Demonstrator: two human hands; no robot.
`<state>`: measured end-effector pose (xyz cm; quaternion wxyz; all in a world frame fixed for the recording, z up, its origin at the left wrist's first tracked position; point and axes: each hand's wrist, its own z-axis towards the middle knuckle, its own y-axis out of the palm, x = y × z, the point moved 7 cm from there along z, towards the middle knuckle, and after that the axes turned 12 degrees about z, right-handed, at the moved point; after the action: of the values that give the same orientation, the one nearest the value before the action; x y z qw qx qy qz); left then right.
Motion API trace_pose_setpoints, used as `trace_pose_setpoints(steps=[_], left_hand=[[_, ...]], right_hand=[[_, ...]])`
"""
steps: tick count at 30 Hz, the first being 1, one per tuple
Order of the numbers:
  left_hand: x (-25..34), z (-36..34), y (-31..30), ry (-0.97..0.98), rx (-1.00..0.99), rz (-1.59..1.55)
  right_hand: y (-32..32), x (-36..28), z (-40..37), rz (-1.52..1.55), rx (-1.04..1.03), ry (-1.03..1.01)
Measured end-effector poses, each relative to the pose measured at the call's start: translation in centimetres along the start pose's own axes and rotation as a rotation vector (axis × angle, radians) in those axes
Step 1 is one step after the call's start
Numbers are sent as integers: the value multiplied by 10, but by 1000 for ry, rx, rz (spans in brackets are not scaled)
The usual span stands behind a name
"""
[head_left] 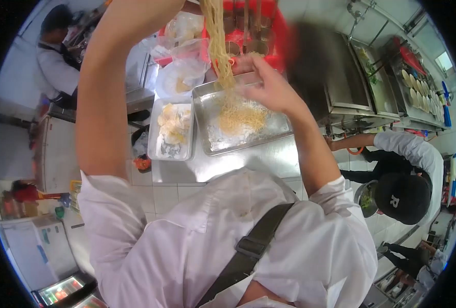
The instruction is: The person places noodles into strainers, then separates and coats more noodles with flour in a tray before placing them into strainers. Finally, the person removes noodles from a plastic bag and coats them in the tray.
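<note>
1. Head view, the hands: the left arm [104, 102] is raised steeply up the left half of the frame. The left hand is cut off by the top edge, so I cannot tell how it grips.
2. A long strand of noodles [218, 46] hangs from the top edge, just left of centre, down toward the big tray [284, 131].
3. The right hand [271, 87] sits right of upper centre, loosely curled. Its fingertips [239, 64] close on the hanging strand in what looks like a pinch, though blur softens it.
4. Below the strand a noodle pile [240, 117] lies on white flour in the big tray, which rests on the steel counter [258, 159].
5. Just left of it, a smaller tray [158, 149] holds pale yellow lumps [174, 123] — hard to tell what they are. Plastic bags [181, 77] crowd above it.
6. A red crate [275, 31] at top centre is half hidden by the hand and a dark blurred shape [310, 51] I cannot identify.
7. On the right, a crouching person wears a black cap [400, 197] with a white "R" — the only writing that reads. Another person in white [58, 64] stands at upper left.
</note>
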<state>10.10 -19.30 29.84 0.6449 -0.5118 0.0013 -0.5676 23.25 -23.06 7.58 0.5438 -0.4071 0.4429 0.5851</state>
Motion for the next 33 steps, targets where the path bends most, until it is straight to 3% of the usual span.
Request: trace_pose_setpoints(steps=[1, 3, 5, 7, 8, 9, 11, 12, 13, 14, 15, 16, 17, 18, 20, 21, 22, 23, 24, 28, 30, 31, 33], left_hand=[[7, -3, 2, 71, 34, -17], [-9, 15, -1, 54, -7, 70], [-14, 25, -22, 44, -48, 149], [-8, 21, -21, -30, -540, -389], [-8, 16, -15, -29, -541, -399], [-13, 9, -10, 32, -431, 6], [-23, -10, 6, 160, -186, 814], [-136, 15, 24, 177, -346, 540], [-136, 2, 68, 35, -493, 636], [-151, -19, 107, 7, -508, 596], [-184, -44, 161, 79, -582, 591], [-245, -76, 229, -58, -528, 153], [-243, -118, 269, 53, -605, 356], [-286, -151, 324, 106, -488, 227], [-263, -181, 323, 71, -398, 670], [-261, -174, 318, 81, -401, 663], [-267, -164, 310, -40, -532, 374], [-271, -152, 303, -156, -648, 85], [-264, -131, 283, -118, -603, 139], [-193, -65, 181, 40, -396, 158], [-152, -42, 138, 118, -307, 201], [-130, -33, 119, 162, -268, 251], [-111, -9, 84, 286, -96, 447]], right_hand=[[12, 4, 9, 4, 0, 2], [22, 14, 35, -346, -13, -44], [9, 78, 37, -510, -83, 18], [-12, 134, 21, -675, -159, 101], [-27, 154, 12, -771, -255, 254], [-38, 177, 1, -860, -356, 414], [-33, 141, -2, -814, -344, 336], [-30, 116, 3, -777, -326, 241], [-30, 90, 9, -629, -232, 24], [-32, 64, 15, -479, -139, -193], [-29, 52, 17, -484, -137, -190], [-30, 41, 18, -204, -40, -130], [-35, 40, 16, 72, 62, -74], [-39, 53, 11, 70, 71, -69], [-47, 92, -9, -373, 58, -181], [-51, 143, -28, -622, 77, -137], [-53, 180, -44, -870, 90, -92], [-46, 192, -57, -810, 36, 83], [-36, 205, -72, -735, -19, 263], [-49, 214, -71, -854, 118, 250], [-66, 202, -62, -1076, -23, 439], [-73, 189, -57, -1034, -25, 563], [-89, 197, -50, -1100, -42, 601]])
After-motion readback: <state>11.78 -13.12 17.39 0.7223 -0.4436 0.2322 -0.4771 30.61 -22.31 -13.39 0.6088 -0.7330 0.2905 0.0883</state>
